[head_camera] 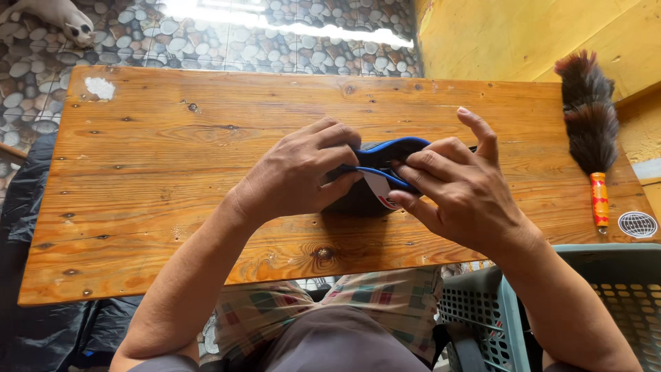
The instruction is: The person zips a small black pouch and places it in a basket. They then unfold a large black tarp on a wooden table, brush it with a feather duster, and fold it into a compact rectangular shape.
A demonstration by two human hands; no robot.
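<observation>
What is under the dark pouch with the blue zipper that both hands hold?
Under the dark pouch lies the wooden table. The left hand and right hand grip it at the blue zipper. Its inside is hidden by the fingers.

A long wooden table [172,172] is filling the middle of the view, knots and a pale white patch showing on its planks. A feather duster [589,117] with a dark brown head and an orange patterned handle is lying along the right end, with a round globe sticker [637,224] just beside its tip. A grey-green plastic basket [551,310] is sitting at lower right. A pebble-pattern floor [227,41] is gleaming beyond, and a white animal [58,17] is lying at top left.
</observation>
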